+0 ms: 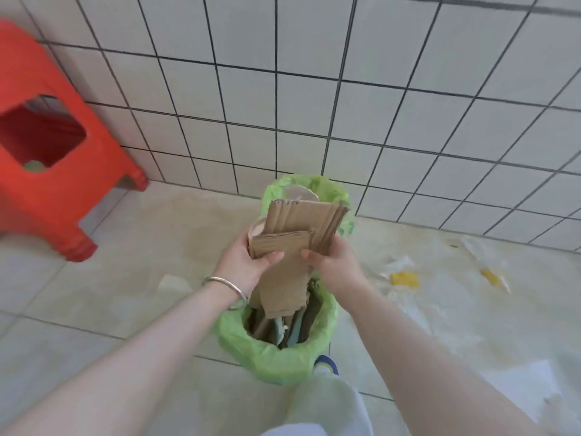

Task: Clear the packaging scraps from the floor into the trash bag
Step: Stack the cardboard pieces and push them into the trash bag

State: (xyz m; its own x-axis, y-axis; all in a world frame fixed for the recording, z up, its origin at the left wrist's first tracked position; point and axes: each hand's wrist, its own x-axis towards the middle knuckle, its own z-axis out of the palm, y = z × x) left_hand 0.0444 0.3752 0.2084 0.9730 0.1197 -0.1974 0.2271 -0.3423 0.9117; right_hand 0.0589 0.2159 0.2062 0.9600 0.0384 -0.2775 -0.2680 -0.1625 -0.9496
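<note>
Fingers of the left hand [243,261] and right hand [330,262] curl around cardboard scraps [292,234] above the green trash bag [273,357].

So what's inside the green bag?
The green trash bag already holds brown cardboard and greyish scraps near its mouth. The cardboard pieces in both hands cover the middle, and the bottom is hidden.

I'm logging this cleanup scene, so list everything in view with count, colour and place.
cardboard pieces: several, brown, held over the bag
trash bag: one, green, on the floor by the wall
plastic wrappers: a few, clear with yellow, floor at right
stool: one, red, left by the wall
shoe: one, blue, beside the bag
bracelet: one, silver, left wrist
left hand: grips cardboard
right hand: grips cardboard
</note>
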